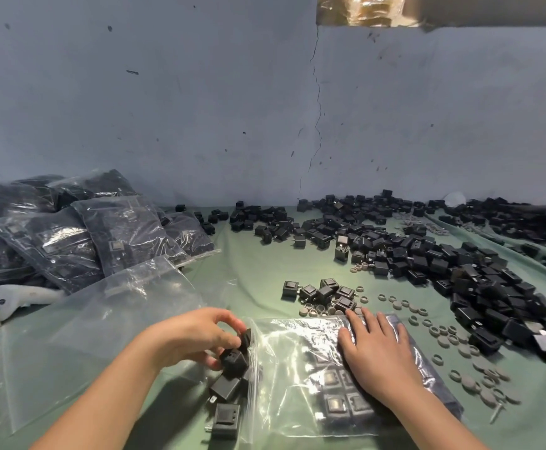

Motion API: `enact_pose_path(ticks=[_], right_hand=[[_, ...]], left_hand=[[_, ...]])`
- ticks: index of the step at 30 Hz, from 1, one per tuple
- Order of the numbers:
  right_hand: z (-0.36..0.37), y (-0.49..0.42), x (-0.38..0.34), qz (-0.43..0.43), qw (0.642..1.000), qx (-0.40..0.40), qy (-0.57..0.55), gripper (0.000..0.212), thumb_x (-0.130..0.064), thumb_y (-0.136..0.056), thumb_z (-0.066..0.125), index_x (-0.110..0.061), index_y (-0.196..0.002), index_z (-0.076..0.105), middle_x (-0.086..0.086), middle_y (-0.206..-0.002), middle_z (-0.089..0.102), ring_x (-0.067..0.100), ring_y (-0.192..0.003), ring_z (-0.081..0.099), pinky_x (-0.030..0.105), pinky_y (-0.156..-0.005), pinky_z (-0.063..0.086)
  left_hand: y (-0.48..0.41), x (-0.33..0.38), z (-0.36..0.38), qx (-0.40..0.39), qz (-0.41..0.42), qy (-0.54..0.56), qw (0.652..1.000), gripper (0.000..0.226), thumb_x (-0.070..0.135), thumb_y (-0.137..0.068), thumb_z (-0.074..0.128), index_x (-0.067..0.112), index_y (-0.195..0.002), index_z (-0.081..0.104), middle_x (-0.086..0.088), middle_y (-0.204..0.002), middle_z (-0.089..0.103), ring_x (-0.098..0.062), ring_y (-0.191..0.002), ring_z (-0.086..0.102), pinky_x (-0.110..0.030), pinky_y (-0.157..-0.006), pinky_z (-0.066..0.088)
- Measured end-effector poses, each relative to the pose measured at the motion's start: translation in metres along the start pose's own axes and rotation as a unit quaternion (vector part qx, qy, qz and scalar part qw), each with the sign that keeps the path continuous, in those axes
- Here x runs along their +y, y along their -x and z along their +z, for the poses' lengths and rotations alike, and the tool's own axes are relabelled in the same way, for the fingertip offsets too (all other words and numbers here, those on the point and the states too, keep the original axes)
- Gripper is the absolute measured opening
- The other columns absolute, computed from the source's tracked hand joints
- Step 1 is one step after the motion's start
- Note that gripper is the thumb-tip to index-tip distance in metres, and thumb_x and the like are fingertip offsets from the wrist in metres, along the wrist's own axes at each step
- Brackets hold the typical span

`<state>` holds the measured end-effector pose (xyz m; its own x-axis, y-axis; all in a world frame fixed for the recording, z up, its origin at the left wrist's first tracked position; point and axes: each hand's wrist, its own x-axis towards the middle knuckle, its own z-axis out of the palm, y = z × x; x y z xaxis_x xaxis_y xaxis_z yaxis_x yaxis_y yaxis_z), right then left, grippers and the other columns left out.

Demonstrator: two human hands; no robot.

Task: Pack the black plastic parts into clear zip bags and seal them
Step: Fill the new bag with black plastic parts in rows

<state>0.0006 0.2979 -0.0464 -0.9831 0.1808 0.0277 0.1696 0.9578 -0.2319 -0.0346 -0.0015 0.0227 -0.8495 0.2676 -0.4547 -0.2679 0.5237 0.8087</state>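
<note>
Table (258,264): green cloth, matte, soft-looking. Heap (460,264) of loose black parts, far R: boxy hard plastic, some w/ metal prongs. Packed bags (80,241), far L: clear glossy film, stacked at a slant. Spare bag (102,319): empty, flat, near L.

Bag (297,345) in work: centre front, mouth facing L, partly filled. Parts inside lie in flat rows, square faces up. Film is thin, crinkled, prone to glare.

R hand (378,355): fingers straight, palm flat on bag, pressing contents down. L hand (197,336): fingers curled on one part (234,362) at the bag mouth. A few more parts lie just outside the mouth.

Step in hand, by judgement: loading. To do it well:
- Use R hand as hold-down so rows don't shift.
- Feed each part flat, prongs away from film (puncture risk).
- Clear strays from the mouth before zipping.
- Press air out, then run the seal end to end.

Rings (443,332): grey, small, round, scattered R of bag.
</note>
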Motion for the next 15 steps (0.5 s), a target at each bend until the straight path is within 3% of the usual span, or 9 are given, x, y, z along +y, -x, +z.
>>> enact_pose_path(ticks=[3,6,8,11,13,15], right_hand=[[0.001,0.001,0.000,0.000,1.000,-0.004,0.000,0.062,-0.053,-0.102,0.009,-0.034,-0.161,0.006,-0.002,-0.169,0.003,0.020,-0.155,-0.001,0.049,-0.124,-0.006],[0.000,0.001,-0.001,0.000,1.000,-0.006,0.000,0.062,-0.052,-0.102,0.008,-0.033,-0.161,0.005,-0.002,-0.169,0.003,0.020,-0.155,-0.002,0.049,-0.124,-0.007],[-0.001,0.001,-0.001,-0.001,1.000,-0.006,0.000,0.062,-0.053,-0.102,0.008,-0.033,-0.161,0.005,-0.002,-0.169,0.002,0.020,-0.155,-0.002,0.049,-0.123,-0.007],[-0.001,0.002,0.000,-0.001,1.000,-0.007,0.001,0.063,-0.053,-0.102,0.008,-0.032,-0.161,0.004,-0.002,-0.169,0.001,0.020,-0.155,-0.003,0.049,-0.123,-0.008],[0.000,0.002,-0.001,-0.001,1.000,-0.005,0.001,0.062,-0.052,-0.102,0.008,-0.032,-0.161,0.004,-0.002,-0.169,0.001,0.020,-0.155,-0.003,0.049,-0.123,-0.008],[-0.001,0.002,-0.001,-0.002,1.000,-0.004,0.003,0.062,-0.052,-0.102,0.008,-0.032,-0.161,0.005,-0.001,-0.169,0.002,0.021,-0.155,-0.002,0.049,-0.123,-0.007]], left_hand=[[-0.009,0.006,0.006,0.017,0.005,-0.043,0.999,0.018,0.003,-0.092,0.064,0.012,-0.108,0.066,-0.008,-0.092,0.063,-0.012,-0.069,0.061,-0.024,-0.063,0.056],[-0.012,0.005,0.012,0.006,0.001,-0.038,0.999,0.014,0.005,-0.092,0.065,0.010,-0.105,0.064,-0.007,-0.085,0.061,-0.011,-0.057,0.057,-0.024,-0.056,0.051],[-0.012,0.003,0.015,0.009,0.000,-0.094,0.996,0.007,0.012,-0.094,0.063,0.012,-0.101,0.064,-0.009,-0.078,0.058,-0.014,-0.051,0.054,-0.025,-0.051,0.049],[-0.013,0.001,0.020,0.038,0.029,-0.170,0.984,0.010,0.018,-0.095,0.058,0.018,-0.096,0.068,-0.001,-0.073,0.060,-0.014,-0.058,0.056,-0.026,-0.060,0.052],[-0.015,0.001,0.026,0.075,0.063,-0.191,0.977,0.019,0.011,-0.095,0.054,0.017,-0.101,0.071,0.004,-0.082,0.070,-0.013,-0.072,0.064,-0.026,-0.074,0.054],[-0.015,0.002,0.034,0.108,0.058,-0.081,0.989,0.027,-0.003,-0.096,0.045,0.005,-0.113,0.064,-0.007,-0.083,0.070,-0.018,-0.069,0.061,-0.027,-0.068,0.052]])
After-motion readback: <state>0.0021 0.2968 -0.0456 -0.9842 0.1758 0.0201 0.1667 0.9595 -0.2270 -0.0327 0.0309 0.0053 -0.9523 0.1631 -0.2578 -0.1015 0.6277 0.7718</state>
